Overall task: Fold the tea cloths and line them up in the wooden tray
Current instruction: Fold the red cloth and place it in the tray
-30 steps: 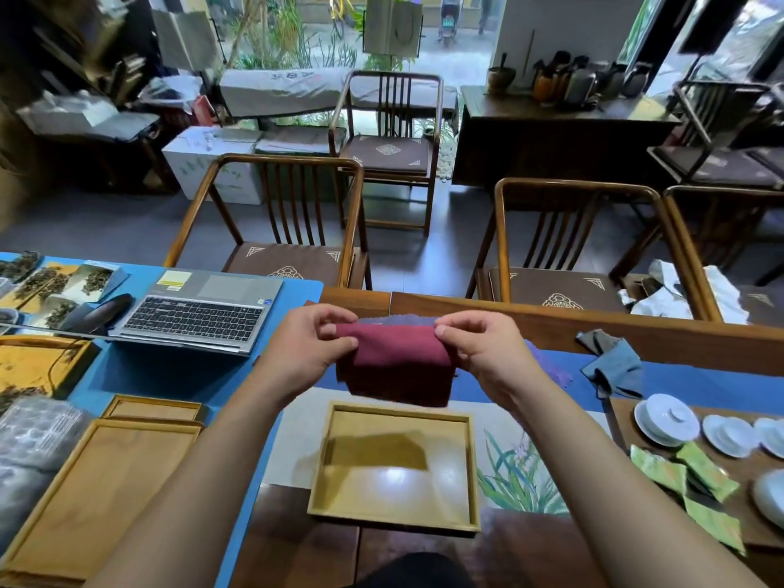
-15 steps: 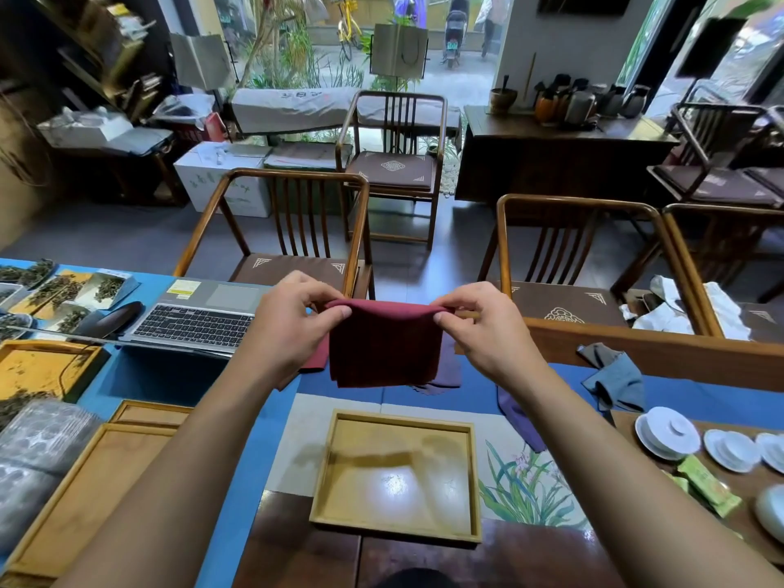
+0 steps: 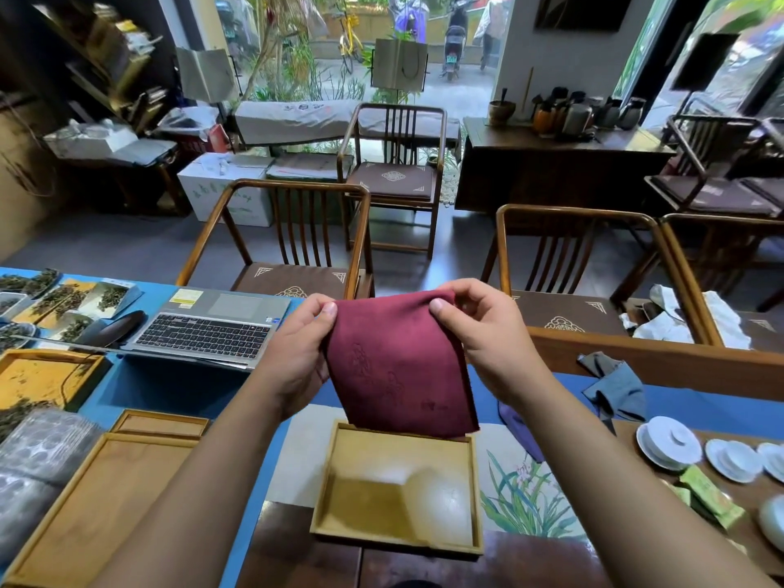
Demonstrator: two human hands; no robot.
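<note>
My left hand (image 3: 292,354) pinched the top left corner of the maroon tea cloth (image 3: 399,367), thumb on its near face. The cloth hung in the air, lower edge just over the far rim of the square wooden tray (image 3: 396,541). My right hand (image 3: 483,333) pinched the top right corner. Risk, as I judged it: soft, limp fabric could slacken on either pinch and the fold skew or drop outside the tray. Cloth napped, faintly embossed; tray smooth, pale, empty. A grey-blue cloth (image 3: 615,390) lay crumpled further right.
</note>
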